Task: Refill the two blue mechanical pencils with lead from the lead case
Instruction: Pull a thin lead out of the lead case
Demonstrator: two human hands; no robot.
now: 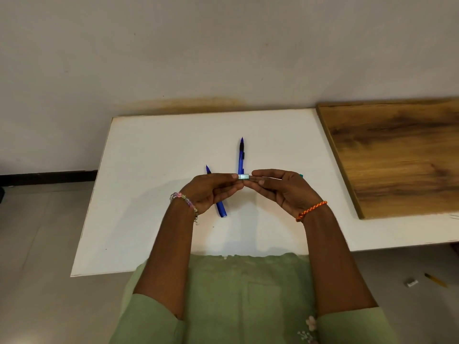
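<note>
Two blue mechanical pencils lie on the white table (154, 219). One pencil (241, 157) points away from me near the middle; the other pencil (221, 209) lies slanted and is partly hidden under my left hand. Above them I hold a small clear-green lead case (243, 177) level between both hands. My left hand (211, 191) pinches its left end with thumb and fingers, and my right hand (280, 187) pinches its right end. A bit of teal (301, 175) shows behind my right hand; what it is stays hidden.
A brown wooden board (397, 155) lies on the table's right side. The wall (198, 45) rises behind the table. On the floor at the right lie a yellow pencil (435, 283) and a small white eraser-like piece (412, 283).
</note>
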